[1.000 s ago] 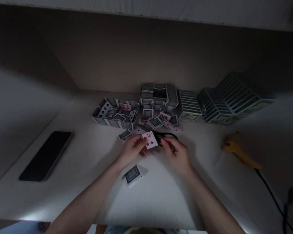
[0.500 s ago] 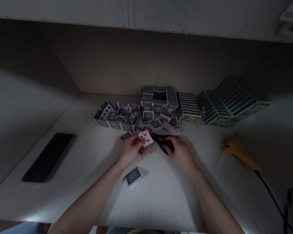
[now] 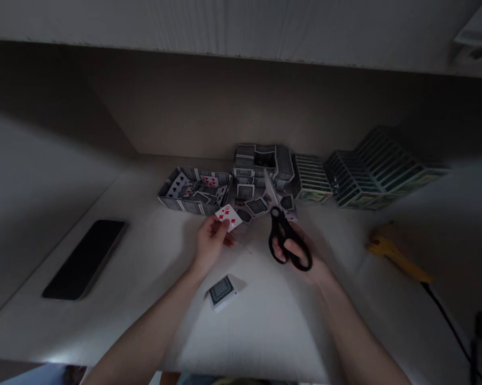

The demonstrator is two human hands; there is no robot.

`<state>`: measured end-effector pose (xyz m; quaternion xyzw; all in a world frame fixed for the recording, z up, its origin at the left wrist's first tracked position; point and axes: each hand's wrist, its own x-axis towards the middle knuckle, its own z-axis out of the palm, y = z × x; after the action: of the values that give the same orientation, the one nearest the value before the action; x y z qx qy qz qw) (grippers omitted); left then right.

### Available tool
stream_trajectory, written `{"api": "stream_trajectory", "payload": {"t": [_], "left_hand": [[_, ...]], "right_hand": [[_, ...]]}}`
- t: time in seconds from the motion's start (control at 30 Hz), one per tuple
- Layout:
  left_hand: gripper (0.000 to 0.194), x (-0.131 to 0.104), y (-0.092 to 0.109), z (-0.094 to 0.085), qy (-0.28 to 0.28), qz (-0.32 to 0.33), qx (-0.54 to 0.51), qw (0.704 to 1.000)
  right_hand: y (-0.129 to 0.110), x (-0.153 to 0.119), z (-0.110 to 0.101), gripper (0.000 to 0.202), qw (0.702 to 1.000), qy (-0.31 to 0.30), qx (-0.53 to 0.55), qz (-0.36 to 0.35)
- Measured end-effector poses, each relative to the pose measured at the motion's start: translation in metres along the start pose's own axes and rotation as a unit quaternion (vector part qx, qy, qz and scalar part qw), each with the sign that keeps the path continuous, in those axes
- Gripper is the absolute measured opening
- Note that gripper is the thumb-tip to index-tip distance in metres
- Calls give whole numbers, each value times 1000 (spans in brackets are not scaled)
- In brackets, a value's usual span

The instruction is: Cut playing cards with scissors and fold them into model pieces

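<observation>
The left hand (image 3: 209, 243) pinches a white playing card (image 3: 228, 218) with red diamonds on it. The thumb is on top of the card and the fingers are bent under it. The card is held up a little over the table (image 3: 261, 331), in front of the open tray (image 3: 180, 205).

The right hand (image 3: 307, 256) is curled around the black scissors (image 3: 280, 227), with fingers in the loops of the handle. The blades point away from the person, over the loose cards (image 3: 256, 206), and they look pressed together (it is dim here, so small bits are hard to see). The scissors and the held card are apart.

A neat stack of cards (image 3: 222, 291) sits on the table near the left wrist, with a dark patterned back on top. The open tray has walls with gray stripes, and more cards lie inside it. Beside it, behind the loose cards, stands a gray box (image 3: 283, 163) with a hole in its top. Next come a small green striped block (image 3: 310, 172) and a bigger one with steps (image 3: 387, 168). A black phone (image 3: 84, 260) lies far to the left. A yellow tool (image 3: 399, 260) with a black cord (image 3: 445, 315) lies to the right.
</observation>
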<state>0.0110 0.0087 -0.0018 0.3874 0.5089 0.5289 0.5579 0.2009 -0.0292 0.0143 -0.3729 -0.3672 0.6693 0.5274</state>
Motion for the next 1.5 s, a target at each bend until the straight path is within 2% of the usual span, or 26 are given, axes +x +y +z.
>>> {"api": "stream_trajectory", "payload": {"t": [0.1, 0.2, 0.3, 0.4, 0.5, 0.63, 0.73, 0.83, 0.93, 1.1, 1.27, 1.43, 1.5], "left_hand": [[27, 0, 0, 0, 2, 10, 10, 1000], [27, 0, -1, 0, 3, 15, 16, 1000], [28, -1, 0, 1, 5, 11, 27, 1000], [28, -2, 3, 2, -10, 1, 22, 1000], [29, -7, 4, 1, -110, -68, -23, 991], [32, -17, 1, 0, -305, -195, -44, 931], [32, -24, -3, 1, -378, -215, -16, 900], [29, -26, -5, 3, -381, -215, -22, 899], [27, -26, -4, 1, -379, -243, -34, 892], [25, -26, 0, -1, -401, -301, -93, 860], [22, -31, -1, 2, -383, -316, -202, 844], [25, -40, 1, 7, -442, -306, -298, 789], [26, -41, 2, 10, -439, -313, -284, 792]], "right_hand": [[0, -6, -1, 40, 998, -53, 37, 16], [3, -9, -2, 55, 995, -83, 42, 26], [6, -11, 2, 68, 994, -96, 33, 35], [7, -11, 10, 63, 994, -89, 39, 50], [10, -8, 15, 56, 996, -79, 34, 29], [14, -5, 14, 51, 997, -71, 36, -11], [16, -4, 10, 49, 997, -69, 45, -3], [18, -5, 8, 54, 994, -87, 64, 17], [20, -6, 9, 58, 989, -117, 82, 36], [23, -7, 9, 62, 980, -155, 106, 63], [15, -7, 7, 56, 977, -118, 144, 100], [7, -6, 2, 57, 979, -91, 146, 110], [13, -4, 4, 60, 980, -87, 141, 109]]}}
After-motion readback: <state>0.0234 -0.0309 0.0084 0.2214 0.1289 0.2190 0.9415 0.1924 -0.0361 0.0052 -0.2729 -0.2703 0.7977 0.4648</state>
